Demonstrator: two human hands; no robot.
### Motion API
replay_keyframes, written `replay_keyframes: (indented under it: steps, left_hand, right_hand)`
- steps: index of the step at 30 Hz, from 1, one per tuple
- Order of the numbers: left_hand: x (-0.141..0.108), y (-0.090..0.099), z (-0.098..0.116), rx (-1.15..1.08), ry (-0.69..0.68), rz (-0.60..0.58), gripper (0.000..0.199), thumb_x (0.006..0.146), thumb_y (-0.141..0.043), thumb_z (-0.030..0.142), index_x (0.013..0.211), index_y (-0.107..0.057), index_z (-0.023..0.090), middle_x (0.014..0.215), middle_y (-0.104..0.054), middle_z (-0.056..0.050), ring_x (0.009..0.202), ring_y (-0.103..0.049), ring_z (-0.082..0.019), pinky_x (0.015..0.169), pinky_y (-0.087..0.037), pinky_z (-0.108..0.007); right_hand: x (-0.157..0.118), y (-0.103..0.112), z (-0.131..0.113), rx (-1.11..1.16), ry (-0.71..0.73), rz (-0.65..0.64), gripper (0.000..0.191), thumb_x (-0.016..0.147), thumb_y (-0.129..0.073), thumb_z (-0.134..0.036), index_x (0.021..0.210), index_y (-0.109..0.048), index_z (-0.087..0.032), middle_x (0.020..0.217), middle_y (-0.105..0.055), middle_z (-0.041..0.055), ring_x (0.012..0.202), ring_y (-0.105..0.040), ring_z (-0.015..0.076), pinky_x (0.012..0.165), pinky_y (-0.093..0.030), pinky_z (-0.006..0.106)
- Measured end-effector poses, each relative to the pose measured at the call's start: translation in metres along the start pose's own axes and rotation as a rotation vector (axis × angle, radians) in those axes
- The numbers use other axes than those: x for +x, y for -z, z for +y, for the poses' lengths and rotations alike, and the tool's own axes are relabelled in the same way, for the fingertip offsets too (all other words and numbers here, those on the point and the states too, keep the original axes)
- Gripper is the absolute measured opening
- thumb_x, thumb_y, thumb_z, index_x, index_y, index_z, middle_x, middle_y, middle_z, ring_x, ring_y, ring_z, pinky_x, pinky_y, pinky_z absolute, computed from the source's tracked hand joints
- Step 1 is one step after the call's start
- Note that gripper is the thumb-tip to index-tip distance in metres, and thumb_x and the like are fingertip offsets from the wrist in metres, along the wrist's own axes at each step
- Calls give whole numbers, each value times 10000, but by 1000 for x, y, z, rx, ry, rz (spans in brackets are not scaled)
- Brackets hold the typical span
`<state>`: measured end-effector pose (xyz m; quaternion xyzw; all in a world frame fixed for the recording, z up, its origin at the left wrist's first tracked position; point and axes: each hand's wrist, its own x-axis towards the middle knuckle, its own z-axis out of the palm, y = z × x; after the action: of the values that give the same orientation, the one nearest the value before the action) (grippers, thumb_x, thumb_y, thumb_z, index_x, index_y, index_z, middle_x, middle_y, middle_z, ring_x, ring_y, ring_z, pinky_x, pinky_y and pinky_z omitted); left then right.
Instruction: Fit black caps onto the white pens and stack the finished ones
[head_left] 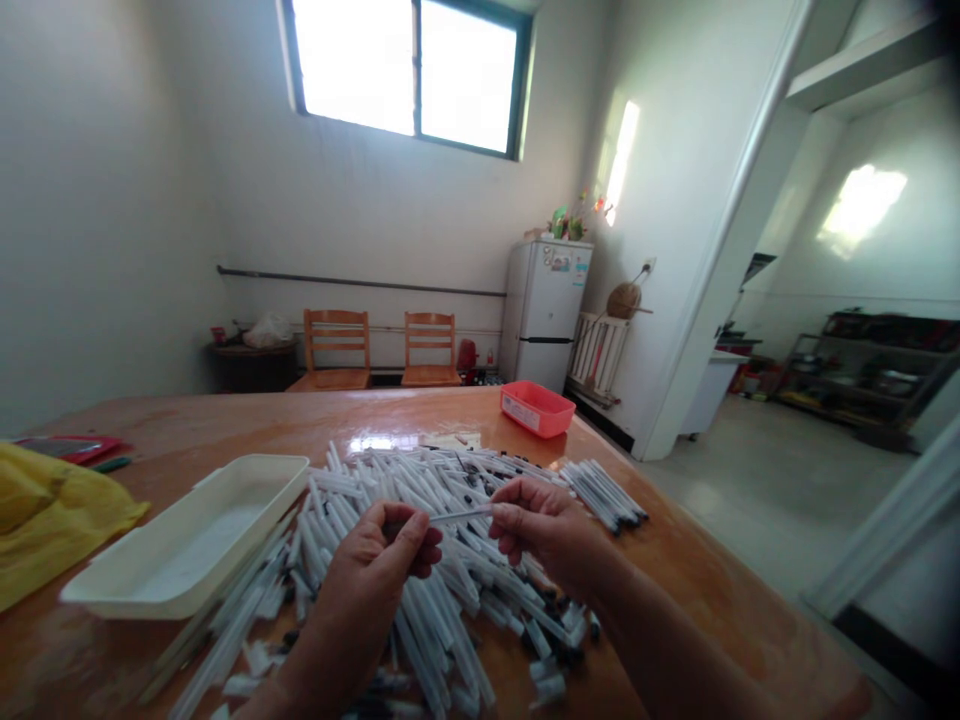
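Above the pile of pen parts [442, 630], left hand [381, 550] and right hand [538, 522], fingertips closed, pinch opposite ends of one slim tube [460, 516].

No legible text, the label [520, 412] on the red basket [558, 423] too blurred

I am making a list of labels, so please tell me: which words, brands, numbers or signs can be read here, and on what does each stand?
No text can be read with certainty.
White label on the red tray: printed marks, too blurred to read.
Stickers on the refrigerator: too small and blurred to read.
Held thin tube: no lettering can be made out.
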<state>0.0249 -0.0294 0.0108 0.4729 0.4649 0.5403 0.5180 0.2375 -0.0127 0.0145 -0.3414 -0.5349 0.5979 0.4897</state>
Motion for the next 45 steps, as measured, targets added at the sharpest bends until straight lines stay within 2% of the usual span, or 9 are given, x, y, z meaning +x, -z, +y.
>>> replay_keyframes:
  steps: [3, 7, 10, 12, 18, 26, 31, 39, 45]
  left_hand:
    - [-1, -2, 0, -24, 17, -19, 299, 831, -681, 454, 904, -582, 182, 790, -702, -32, 698, -635, -165, 655, -492, -282]
    - [-2, 1, 4, 92, 33, -49, 324, 800, -699, 478, 929, -684, 180, 832, -708, -39, 746, -608, -177, 640, -446, -253]
    - [-3, 4, 6, 169, 73, -81, 381, 750, -736, 500, 981, -748, 198, 716, -676, -6, 654, -562, -175, 570, -383, -243]
    - [-2, 6, 5, 207, 99, -153, 404, 743, -741, 508, 1011, -762, 207, 646, -651, 11, 593, -533, -171, 542, -347, -246]
    - [2, 5, -7, 201, 92, -254, 329, 793, -704, 472, 971, -739, 198, 768, -720, -26, 696, -597, -183, 608, -407, -255]
    - [0, 3, -5, -73, 189, -227, 272, 828, -691, 450, 934, -657, 201, 916, -752, -61, 839, -684, -199, 795, -490, -319]
    - [0, 1, -7, -126, 147, -233, 247, 802, -733, 422, 900, -698, 199, 975, -733, -52, 841, -663, -182, 797, -491, -306]
    - [-1, -1, -12, -166, 137, -259, 236, 828, -724, 392, 996, -740, 228, 966, -739, -41, 881, -648, -184, 840, -474, -300]
    - [-1, -2, -13, -116, 127, -256, 296, 816, -724, 421, 1025, -742, 211, 1014, -742, -64, 933, -642, -215, 850, -472, -328]
  right_hand:
    - [1, 0, 1, 34, 14, 22, 264, 808, -762, -348, 921, -642, -141, 738, -680, 27, 579, -610, 111, 508, -480, 209]
    - [3, 0, 2, 78, -7, 96, 265, 790, -767, -350, 891, -638, -141, 719, -669, 20, 553, -576, 96, 483, -435, 193]
    - [4, 0, -1, 101, -22, 145, 281, 767, -781, -356, 871, -631, -142, 705, -657, 13, 535, -549, 85, 467, -400, 185]
    - [3, 0, -2, 121, -17, 144, 298, 759, -789, -361, 883, -629, -142, 709, -655, 12, 538, -546, 84, 471, -397, 186]
    - [5, -3, 5, 183, -24, 130, 391, 749, -802, -373, 1008, -611, -151, 803, -692, 38, 605, -606, 104, 544, -460, 207]
    - [2, -15, 17, -105, -102, -49, 341, 771, -757, -450, 830, -591, -158, 700, -686, 17, 513, -568, 96, 444, -373, 181]
    - [-2, -26, 19, -245, -92, -110, 308, 806, -713, -444, 818, -659, -141, 703, -659, 7, 543, -568, 90, 516, -432, 200]
    - [-2, -28, 18, -194, -91, -130, 295, 763, -744, -421, 851, -701, -143, 733, -642, 6, 593, -567, 105, 573, -472, 236]
    - [-2, -23, 19, -225, -57, -115, 217, 762, -744, -347, 822, -701, -143, 642, -595, -22, 541, -495, 83, 529, -368, 210]
